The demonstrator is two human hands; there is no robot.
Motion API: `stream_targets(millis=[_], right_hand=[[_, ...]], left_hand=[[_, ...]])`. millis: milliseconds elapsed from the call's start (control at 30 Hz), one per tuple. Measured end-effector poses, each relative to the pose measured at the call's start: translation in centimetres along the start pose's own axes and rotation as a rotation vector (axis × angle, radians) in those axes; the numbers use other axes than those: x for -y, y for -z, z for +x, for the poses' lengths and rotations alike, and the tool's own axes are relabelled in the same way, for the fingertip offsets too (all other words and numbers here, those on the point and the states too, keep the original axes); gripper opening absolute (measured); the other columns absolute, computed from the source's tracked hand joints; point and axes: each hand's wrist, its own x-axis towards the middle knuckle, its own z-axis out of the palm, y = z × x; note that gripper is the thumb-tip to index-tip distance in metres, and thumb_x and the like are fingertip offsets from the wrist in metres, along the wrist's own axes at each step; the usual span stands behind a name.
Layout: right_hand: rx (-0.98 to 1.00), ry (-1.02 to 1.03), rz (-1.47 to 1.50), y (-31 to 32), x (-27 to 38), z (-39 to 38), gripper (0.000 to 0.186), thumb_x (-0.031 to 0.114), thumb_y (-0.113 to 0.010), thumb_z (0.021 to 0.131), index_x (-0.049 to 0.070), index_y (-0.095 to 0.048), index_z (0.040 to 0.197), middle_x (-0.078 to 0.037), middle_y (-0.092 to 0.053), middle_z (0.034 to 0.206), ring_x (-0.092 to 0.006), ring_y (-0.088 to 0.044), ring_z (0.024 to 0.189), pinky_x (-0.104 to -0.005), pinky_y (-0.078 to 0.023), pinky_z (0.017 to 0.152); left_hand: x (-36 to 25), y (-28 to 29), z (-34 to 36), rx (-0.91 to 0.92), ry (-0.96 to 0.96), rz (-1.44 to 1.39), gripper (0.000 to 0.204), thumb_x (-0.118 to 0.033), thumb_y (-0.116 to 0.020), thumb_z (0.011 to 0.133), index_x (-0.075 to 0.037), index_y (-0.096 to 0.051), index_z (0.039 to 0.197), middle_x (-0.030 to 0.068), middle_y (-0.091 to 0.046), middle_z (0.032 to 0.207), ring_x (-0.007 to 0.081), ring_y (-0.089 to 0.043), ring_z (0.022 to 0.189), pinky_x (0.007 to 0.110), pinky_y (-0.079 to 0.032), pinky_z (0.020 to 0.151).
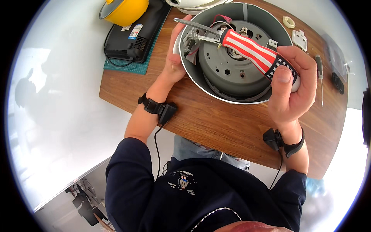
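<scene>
My right hand (292,83) grips the rounded end of a hand tool (251,49) with a red-and-white striped handle and a dark, starred butt. Its long metal shaft points to the upper left, over a round appliance housing (195,75). That housing has a white rim and a dark grey inside wall; within it show a grey metal disc (216,63) with holes, wires and metal brackets. My left hand (177,54) lies along the outside of the housing's left wall, steadying it with fingers stretched upward. The tool's tip passes near those fingers; whether it touches anything, I cannot tell.
At the back left, a black appliance (133,40) lies on a green cutting mat (137,69), a yellow pot (125,12) above it. To the right are a tape roll (288,22), a white plastic part (300,40), a thin screwdriver (319,71) and a black part (337,83).
</scene>
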Motion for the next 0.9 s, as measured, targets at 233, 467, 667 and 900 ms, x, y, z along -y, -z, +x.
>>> stream_targets(millis=[233,467,667,900], right_hand=[[0.007,-0.015,0.012,-0.1,0.1,0.0,0.029,0.022,-0.071,0.098,-0.001,-0.063,0.112,-0.008,-0.073,0.095,-0.0126,-0.069,0.079,-0.0244,-0.054,0.073],[0.019,0.015,-0.031,-0.1,0.1,0.1,0.028,0.022,-0.072,0.097,-0.001,-0.064,0.111,-0.007,-0.073,0.095,-0.0131,-0.069,0.077,-0.0244,-0.054,0.071],[0.014,0.032,-0.035,-0.2,0.0,0.1,0.028,0.021,-0.073,0.096,0.000,-0.064,0.111,-0.007,-0.073,0.093,-0.0134,-0.070,0.076,-0.0243,-0.055,0.070],[0.017,0.031,-0.065,-0.2,0.1,0.1,0.029,0.023,-0.074,0.096,0.000,-0.064,0.111,-0.007,-0.074,0.091,-0.0134,-0.070,0.075,-0.0242,-0.055,0.069]], left_hand=[[0.0,0.7,0.5,0.040,0.000,0.000,0.127,-0.092,-0.048,0.077,-0.002,-0.019,0.161,0.0167,-0.035,0.160,0.0284,-0.041,0.146,0.045,-0.037,0.119],[-0.5,1.2,0.6,0.066,0.001,0.071,0.124,-0.090,-0.049,0.078,-0.002,-0.020,0.161,0.0151,-0.034,0.162,0.0288,-0.038,0.148,0.045,-0.035,0.120],[-0.9,0.3,0.5,0.035,0.019,0.057,0.123,-0.090,-0.047,0.080,-0.002,-0.020,0.161,0.0146,-0.036,0.161,0.0283,-0.039,0.147,0.044,-0.035,0.120],[-0.6,0.7,0.3,0.068,0.049,0.004,0.122,-0.091,-0.044,0.080,-0.002,-0.022,0.160,0.0149,-0.036,0.160,0.0280,-0.039,0.147,0.044,-0.035,0.120]])
